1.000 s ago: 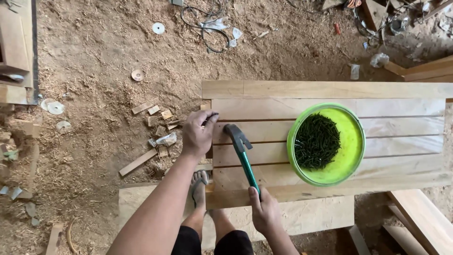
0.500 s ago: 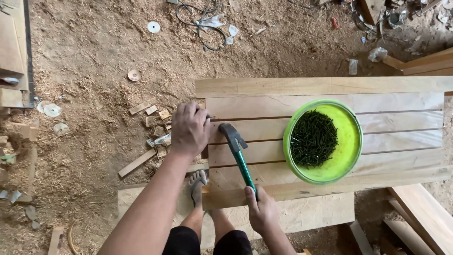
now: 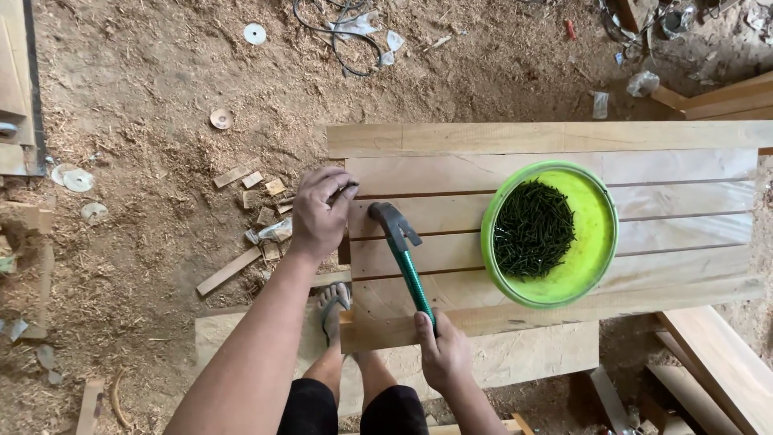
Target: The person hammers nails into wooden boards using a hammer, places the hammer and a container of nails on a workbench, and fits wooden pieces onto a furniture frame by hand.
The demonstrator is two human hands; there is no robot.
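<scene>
My right hand (image 3: 444, 353) grips the green handle of a claw hammer (image 3: 400, 246); its dark head rests on the slatted wooden panel (image 3: 692, 201). My left hand (image 3: 320, 211) pinches small dark nails at the panel's left end, just left of the hammer head. A green round bowl (image 3: 592, 234) full of dark nails sits on the panel to the right.
Sawdust covers the ground. Small wood offcuts (image 3: 258, 201) lie left of the panel. Round discs (image 3: 254, 33) and a cable (image 3: 338, 32) lie farther off. Planks (image 3: 717, 362) are stacked at right. My foot in a sandal (image 3: 332, 310) is below the panel.
The hammer head has come down and left towards my left hand. My left hand stays at the panel's left end.
</scene>
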